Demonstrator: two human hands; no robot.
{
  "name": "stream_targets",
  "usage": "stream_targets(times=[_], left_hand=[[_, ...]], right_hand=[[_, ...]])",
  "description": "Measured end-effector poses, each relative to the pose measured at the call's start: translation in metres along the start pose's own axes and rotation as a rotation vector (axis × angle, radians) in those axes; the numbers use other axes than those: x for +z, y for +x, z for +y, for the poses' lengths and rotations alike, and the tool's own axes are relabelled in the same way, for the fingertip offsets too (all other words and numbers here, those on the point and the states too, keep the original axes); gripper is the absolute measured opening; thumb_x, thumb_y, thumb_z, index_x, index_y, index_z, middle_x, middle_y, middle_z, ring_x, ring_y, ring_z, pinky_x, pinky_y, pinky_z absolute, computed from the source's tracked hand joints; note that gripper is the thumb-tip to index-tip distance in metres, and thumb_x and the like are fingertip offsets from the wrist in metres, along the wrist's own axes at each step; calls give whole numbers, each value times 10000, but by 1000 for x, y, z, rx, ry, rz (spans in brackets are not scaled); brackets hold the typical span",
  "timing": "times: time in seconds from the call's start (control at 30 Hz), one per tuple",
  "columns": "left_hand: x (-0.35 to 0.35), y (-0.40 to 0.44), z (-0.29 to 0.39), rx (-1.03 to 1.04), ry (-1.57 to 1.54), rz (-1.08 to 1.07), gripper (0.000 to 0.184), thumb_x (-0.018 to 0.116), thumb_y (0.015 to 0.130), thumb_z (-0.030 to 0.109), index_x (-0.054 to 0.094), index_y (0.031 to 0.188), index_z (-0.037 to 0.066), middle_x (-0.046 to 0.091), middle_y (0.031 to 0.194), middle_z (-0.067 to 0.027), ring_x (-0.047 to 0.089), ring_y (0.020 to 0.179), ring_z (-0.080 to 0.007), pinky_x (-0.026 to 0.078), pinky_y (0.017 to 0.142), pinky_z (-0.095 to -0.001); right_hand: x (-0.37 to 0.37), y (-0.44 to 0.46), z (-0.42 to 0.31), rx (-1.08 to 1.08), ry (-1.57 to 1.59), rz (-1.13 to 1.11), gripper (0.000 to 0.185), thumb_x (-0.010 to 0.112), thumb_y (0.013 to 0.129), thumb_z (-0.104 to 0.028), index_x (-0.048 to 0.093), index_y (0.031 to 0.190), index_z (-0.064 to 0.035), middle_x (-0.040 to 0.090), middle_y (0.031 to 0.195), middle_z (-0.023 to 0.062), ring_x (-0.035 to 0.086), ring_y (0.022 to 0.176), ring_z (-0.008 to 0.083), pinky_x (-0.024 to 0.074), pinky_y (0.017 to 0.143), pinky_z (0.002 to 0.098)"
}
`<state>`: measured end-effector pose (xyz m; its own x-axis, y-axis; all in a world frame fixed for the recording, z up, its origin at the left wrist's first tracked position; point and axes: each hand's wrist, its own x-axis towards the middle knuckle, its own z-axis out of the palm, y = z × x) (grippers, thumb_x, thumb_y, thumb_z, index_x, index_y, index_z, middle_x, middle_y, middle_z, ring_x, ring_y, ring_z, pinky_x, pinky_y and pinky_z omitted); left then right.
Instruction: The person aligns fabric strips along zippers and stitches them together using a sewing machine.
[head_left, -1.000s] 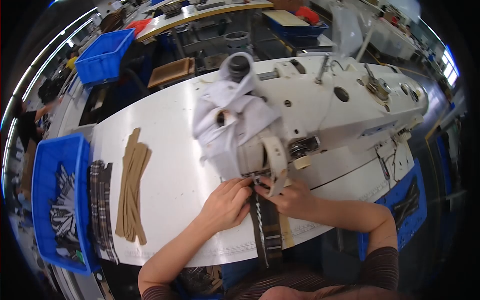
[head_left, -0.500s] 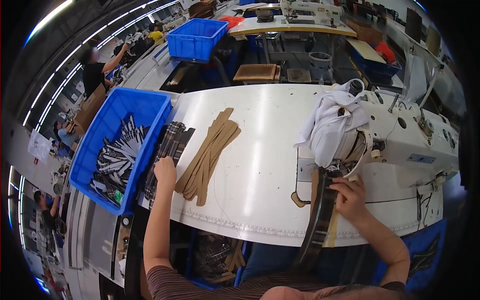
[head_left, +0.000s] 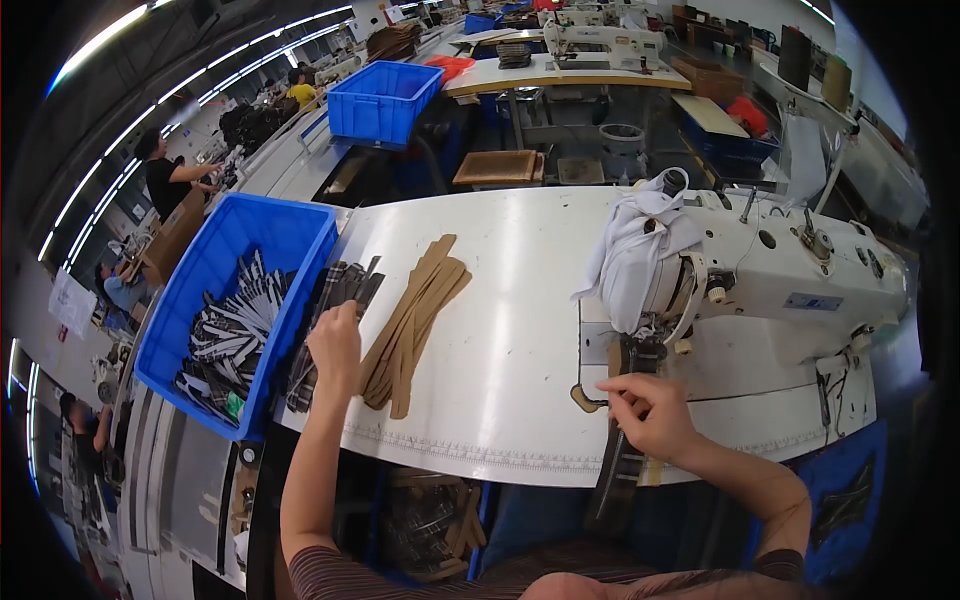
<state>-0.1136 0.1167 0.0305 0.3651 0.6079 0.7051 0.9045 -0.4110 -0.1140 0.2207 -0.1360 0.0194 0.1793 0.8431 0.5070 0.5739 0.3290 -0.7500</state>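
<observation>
My left hand [head_left: 335, 345] is at the pile of dark plaid fabric strips [head_left: 325, 300] beside the blue bin, its fingers closed on a strip at the pile's right side. A fan of brown strips [head_left: 415, 325] lies just to the right. My right hand [head_left: 650, 412] is in front of the sewing machine [head_left: 800, 270], over a long dark band [head_left: 618, 470] that runs from under the machine head down past the table's front edge. Its thumb and forefinger are pinched together left of the band; what is between them, if anything, is too small to tell.
A blue bin [head_left: 325, 240] full of plaid and white strips stands left of the white table [head_left: 510, 300]. White cloth [head_left: 640, 240] wraps the machine head. Below the table is another bin of scraps [head_left: 430, 520]. People work at the far left.
My right hand has moved left and down from the band near the machine head, now pinching. My left hand has shifted slightly right on the plaid pile. The view has shifted a little.
</observation>
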Motion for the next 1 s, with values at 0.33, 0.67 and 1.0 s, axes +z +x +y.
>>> stream_targets(times=[0.33,0.67,1.0], left_hand=[[-69,-14,197,768,-704,-151,480,629,724,-3,607,1199,57,633,1168,-112,609,1076,-283,561,749,-346],[1,-15,245,780,-1046,-37,397,623,630,-17,647,1027,-26,645,1023,-128,644,917,-270,565,713,-330],[11,-27,268,729,-945,-219,420,624,610,-37,621,1030,-31,650,1034,-144,634,1011,-288,574,704,-337]], right_hand=[[17,11,1,853,529,-500,370,526,975,-270,570,932,95,639,682,124,660,536,173,523,440,256],[-25,-12,55,-172,-480,-120,318,691,827,-307,652,982,-32,654,1014,120,636,892,276,518,766,384],[-35,-4,76,-303,-622,-269,409,685,808,-369,624,1020,-24,593,1080,138,561,1007,285,450,936,405]])
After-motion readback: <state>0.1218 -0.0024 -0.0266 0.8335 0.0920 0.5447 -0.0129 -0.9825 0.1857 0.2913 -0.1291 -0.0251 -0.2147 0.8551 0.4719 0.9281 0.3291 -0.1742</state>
